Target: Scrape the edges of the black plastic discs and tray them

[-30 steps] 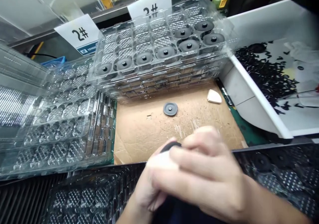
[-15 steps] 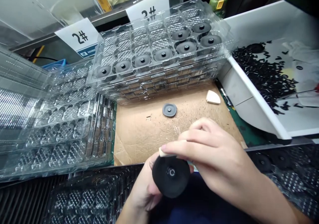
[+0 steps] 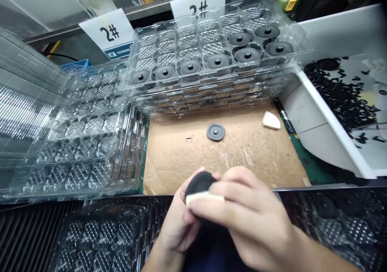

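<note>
My left hand point(image 3: 178, 221) is closed around a round black disc point(image 3: 199, 183), tilted up near the bottom centre. Between the fingers of my right hand point(image 3: 248, 211) is a flat cream-white pad point(image 3: 204, 198), pressed against the disc's face and covering much of it. Motion blurs the fingers of the right hand a little. Just beyond both hands, a second dark disc point(image 3: 215, 132) with a small metal centre lies on the cardboard sheet point(image 3: 172, 155). Another white wedge-shaped pad point(image 3: 271, 120) rests toward the cardboard's right side.
Stacked clear plastic trays point(image 3: 208, 80) stand behind the cardboard, the top one holding several black discs. More clear trays point(image 3: 81, 143) are at the left. A white bin point(image 3: 335, 130) at the right contains small black parts. Black trays point(image 3: 105, 231) lie along the front.
The pad has moved from the disc's upper edge down across its face, with my right hand. The disc has turned and shows less of its front. The camera view has shifted slightly.
</note>
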Available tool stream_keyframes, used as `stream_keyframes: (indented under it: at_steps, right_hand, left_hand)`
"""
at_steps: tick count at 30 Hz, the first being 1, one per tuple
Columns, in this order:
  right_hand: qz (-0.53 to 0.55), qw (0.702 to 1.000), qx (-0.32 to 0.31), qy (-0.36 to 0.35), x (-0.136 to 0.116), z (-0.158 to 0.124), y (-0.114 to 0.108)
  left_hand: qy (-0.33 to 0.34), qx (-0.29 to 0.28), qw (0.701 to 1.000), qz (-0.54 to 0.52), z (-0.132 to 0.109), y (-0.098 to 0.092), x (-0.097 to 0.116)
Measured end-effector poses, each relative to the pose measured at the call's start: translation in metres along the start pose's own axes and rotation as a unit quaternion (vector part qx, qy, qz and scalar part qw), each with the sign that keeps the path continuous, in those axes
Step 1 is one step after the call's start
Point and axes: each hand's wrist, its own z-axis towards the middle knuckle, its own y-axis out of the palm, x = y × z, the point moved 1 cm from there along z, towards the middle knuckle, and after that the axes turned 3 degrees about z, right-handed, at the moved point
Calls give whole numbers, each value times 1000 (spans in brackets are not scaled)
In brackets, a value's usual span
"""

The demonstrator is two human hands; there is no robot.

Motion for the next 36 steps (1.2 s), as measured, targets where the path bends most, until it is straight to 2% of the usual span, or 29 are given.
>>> stream_keyframes:
  at_steps: [3, 7, 11, 12, 15, 16, 18, 20, 22, 26, 29, 32, 34, 36]
  right_hand:
    - [-48, 997, -4, 61, -2, 6, 7]
    - [-1, 1000, -9, 15, 3, 12, 15]
    - [-42, 993, -41, 100, 7, 12, 25]
    - [-38, 994, -30, 96, 6, 12, 27]
    - [28, 999, 9, 20, 7, 15, 35]
    - [36, 999, 8, 20, 12, 16, 37]
    - [22, 995, -12, 91, 29, 15, 41]
    - [14, 978, -37, 206, 51, 6, 46]
    - [20, 959, -56, 277, 71, -12, 54]
    - [22, 953, -79, 292, 89, -47, 73]
    - [24, 952, -75, 296, 83, -46, 71]
    - [32, 960, -15, 278, 58, -18, 57]
    - [53, 977, 34, 205, 34, 3, 49]
    - [75, 989, 31, 124, 12, 19, 47]
  left_hand:
    - [21, -21, 999, -20, -2, -1, 6]
    - [18, -6, 999, -33, -4, -4, 10]
    - [39, 29, 998, -36, -3, -12, 8]
    - [35, 29, 998, -41, -3, -13, 8]
    - [26, 12, 998, -58, 0, -16, 7]
    - [28, 14, 998, -62, 1, -18, 8]
    - [43, 26, 996, -69, 3, -22, 9]
    - [49, 27, 995, -79, 4, -27, 10]
    - [48, 13, 995, -89, 5, -31, 12]
    - [42, 11, 994, -104, 5, -33, 14]
    - [34, 10, 994, -105, 7, -29, 13]
    - [35, 10, 995, -91, 8, -25, 10]
    - [40, 14, 996, -80, 8, -24, 7]
    - [26, 30, 997, -72, 6, -24, 5]
